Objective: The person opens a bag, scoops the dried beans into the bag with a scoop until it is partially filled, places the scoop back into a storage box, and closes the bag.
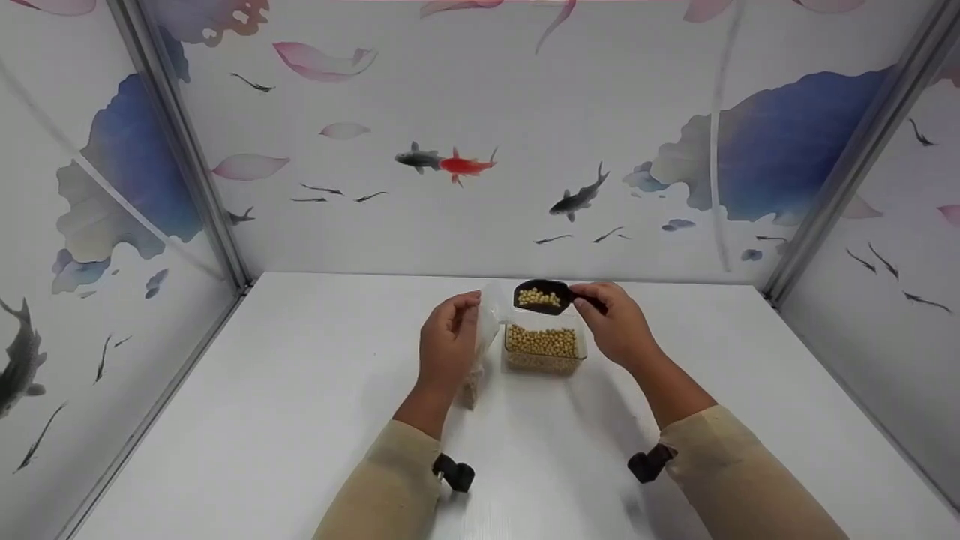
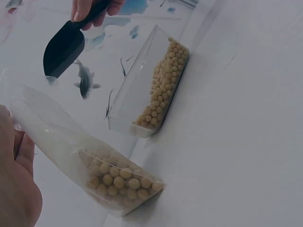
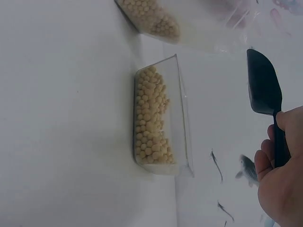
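My right hand [image 1: 619, 322] grips the handle of a black scoop [image 3: 264, 85], raised above the table. Soybeans [image 1: 538, 298] lie in the scoop's bowl. The bowl points left, towards the mouth of a clear plastic bag [image 2: 57, 127]. With my left hand [image 1: 448, 341] I hold that bag near its top, fingers and thumb on its edge. Several soybeans [image 2: 120, 179] fill the bag's bottom, which reaches down to about table level. Below the scoop stands a clear rectangular container [image 3: 182, 109], partly filled with soybeans, just right of the bag.
A white table [image 1: 300, 420] carries everything. Behind it rises a white panel [image 1: 465, 232] painted with fish and petals, and metal posts [image 1: 187, 142] mark the corners. Black camera mounts [image 1: 454, 474] sit at both wrists.
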`<state>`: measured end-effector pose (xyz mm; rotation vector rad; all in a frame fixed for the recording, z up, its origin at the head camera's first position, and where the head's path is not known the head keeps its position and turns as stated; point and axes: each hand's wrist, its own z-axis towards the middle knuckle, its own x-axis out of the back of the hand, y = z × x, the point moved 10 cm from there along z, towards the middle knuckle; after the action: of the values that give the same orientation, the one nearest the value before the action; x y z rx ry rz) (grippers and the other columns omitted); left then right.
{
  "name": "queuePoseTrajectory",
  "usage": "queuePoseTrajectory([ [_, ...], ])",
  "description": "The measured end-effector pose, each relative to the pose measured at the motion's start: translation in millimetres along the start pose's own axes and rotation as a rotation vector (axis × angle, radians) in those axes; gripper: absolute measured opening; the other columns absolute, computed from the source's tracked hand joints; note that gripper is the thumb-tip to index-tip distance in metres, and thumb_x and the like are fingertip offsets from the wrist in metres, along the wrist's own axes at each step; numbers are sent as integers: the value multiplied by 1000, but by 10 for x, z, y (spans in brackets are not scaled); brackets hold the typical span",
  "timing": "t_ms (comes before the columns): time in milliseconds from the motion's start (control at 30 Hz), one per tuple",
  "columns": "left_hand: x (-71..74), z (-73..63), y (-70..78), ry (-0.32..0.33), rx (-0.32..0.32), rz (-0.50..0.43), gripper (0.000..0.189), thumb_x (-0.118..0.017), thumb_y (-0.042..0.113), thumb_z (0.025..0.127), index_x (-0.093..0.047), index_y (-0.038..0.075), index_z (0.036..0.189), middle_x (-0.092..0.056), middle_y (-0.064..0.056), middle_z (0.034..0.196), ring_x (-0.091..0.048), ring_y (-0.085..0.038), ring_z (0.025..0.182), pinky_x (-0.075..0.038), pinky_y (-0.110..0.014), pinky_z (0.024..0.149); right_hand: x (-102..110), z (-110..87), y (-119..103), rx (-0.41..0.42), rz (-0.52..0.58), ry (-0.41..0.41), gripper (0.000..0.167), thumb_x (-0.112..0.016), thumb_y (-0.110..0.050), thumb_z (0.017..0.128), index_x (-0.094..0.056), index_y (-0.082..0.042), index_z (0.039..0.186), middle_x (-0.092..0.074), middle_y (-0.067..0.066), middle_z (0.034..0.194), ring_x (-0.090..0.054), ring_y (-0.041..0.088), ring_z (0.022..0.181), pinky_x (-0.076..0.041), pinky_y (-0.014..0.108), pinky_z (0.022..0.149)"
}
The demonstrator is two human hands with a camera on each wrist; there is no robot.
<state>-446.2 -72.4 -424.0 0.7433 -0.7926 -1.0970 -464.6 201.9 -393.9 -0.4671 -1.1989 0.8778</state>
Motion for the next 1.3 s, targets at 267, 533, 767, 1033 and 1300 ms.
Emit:
queuePoseTrajectory([
  [267, 16, 3, -28, 15, 15, 2, 16, -60, 22, 111, -71, 20, 123, -73, 9, 135, -67, -9, 130, -57, -31, 111, -64, 28, -312, 67, -54, -46, 33, -59, -18, 111, -68, -10, 142, -63, 10, 136, -64, 27, 121, -57, 46, 103],
  [533, 14, 5, -4, 12, 8, -1, 15, -61, 21, 111, -71, 19, 122, -73, 8, 134, -67, -10, 130, -57, -31, 110, -88, 5, -638, 197, -170, -24, 28, -64, -16, 109, -73, -9, 135, -67, 9, 128, -62, 30, 122, -57, 50, 103],
  [767, 1, -5, 11, 2, 8, -19, 18, -60, 22, 111, -71, 16, 124, -72, 8, 136, -66, -10, 132, -57, -30, 111, -79, -64, -829, 316, -274, 52, 26, -67, -11, 106, -75, -8, 130, -69, 11, 125, -62, 34, 121, -55, 51, 104],
  [1033, -3, -15, 28, 1, -26, -31, 19, -59, 23, 112, -71, 15, 125, -72, 4, 137, -66, -14, 132, -58, -32, 111, -71, -136, -964, 404, -334, 106, 24, -69, -8, 105, -76, -5, 128, -70, 12, 121, -63, 34, 117, -57, 49, 100],
  [1300, 9, -2, 17, 10, -15, -20, 20, -59, 21, 111, -71, 11, 123, -73, 5, 135, -67, -13, 130, -58, -32, 109, -58, -149, -978, 403, -337, 107, 25, -67, -10, 106, -76, -7, 129, -70, 11, 121, -63, 33, 117, -56, 48, 100],
])
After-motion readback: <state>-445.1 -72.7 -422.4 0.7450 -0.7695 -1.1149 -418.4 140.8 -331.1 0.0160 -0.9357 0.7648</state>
